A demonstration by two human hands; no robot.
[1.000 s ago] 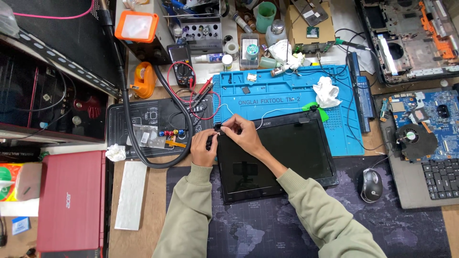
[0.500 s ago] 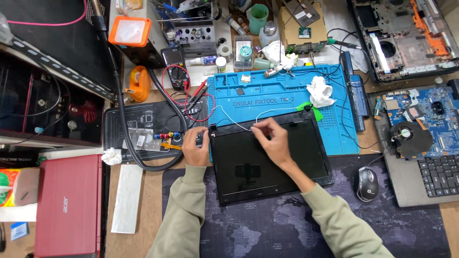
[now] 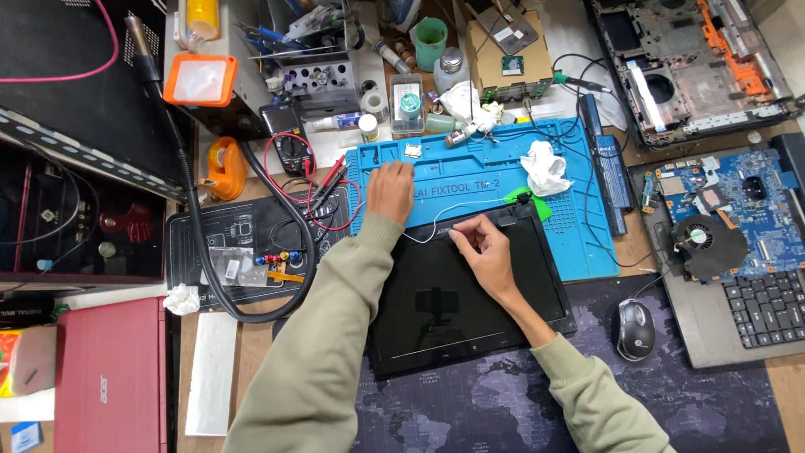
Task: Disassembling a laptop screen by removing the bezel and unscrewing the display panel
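Two hands busy: right hand (image 3: 489, 252) pinching the thin floppy white cable (image 3: 428, 232) over that fragile-looking black screen panel (image 3: 470, 294), left hand (image 3: 390, 189) resting open on the blue mat (image 3: 470, 176).

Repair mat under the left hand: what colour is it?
Bright blue. The repair mat under the left hand shows best in the head view.

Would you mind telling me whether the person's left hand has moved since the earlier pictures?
Yes. The left hand has left the top-left corner of the black laptop screen panel and moved up onto the blue repair mat.
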